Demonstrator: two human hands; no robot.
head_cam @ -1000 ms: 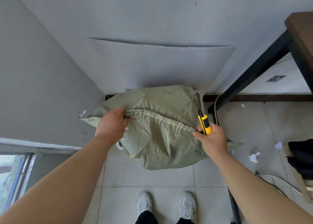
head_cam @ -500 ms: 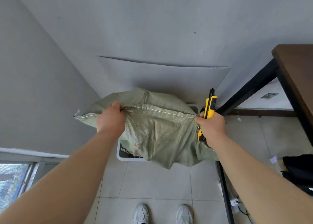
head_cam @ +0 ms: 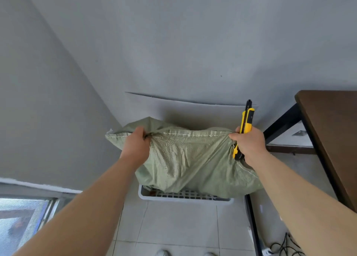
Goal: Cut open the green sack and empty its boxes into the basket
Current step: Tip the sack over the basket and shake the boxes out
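Within 1 second the green sack (head_cam: pixel 189 159) has risen off the white basket (head_cam: pixel 185 199) and now hangs above it, stitched seam uppermost. Tipping looks underway, though no boxes show. The left hand (head_cam: pixel 135 143) has its grip bunched on the seam's left end. The right hand (head_cam: pixel 248 144) pinches the right end while clasping the yellow knife (head_cam: pixel 247 118). The dark surface (head_cam: pixel 332 132) and its black leg (head_cam: pixel 280 124) crowd the right.

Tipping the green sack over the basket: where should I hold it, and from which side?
Take the green sack by the stitched seam along its top edge, one end per hand, from the near side. It is pulled level, and the slack body hangs from it over the white basket. The left hand and right hand grip there, the right also holding the yellow knife.
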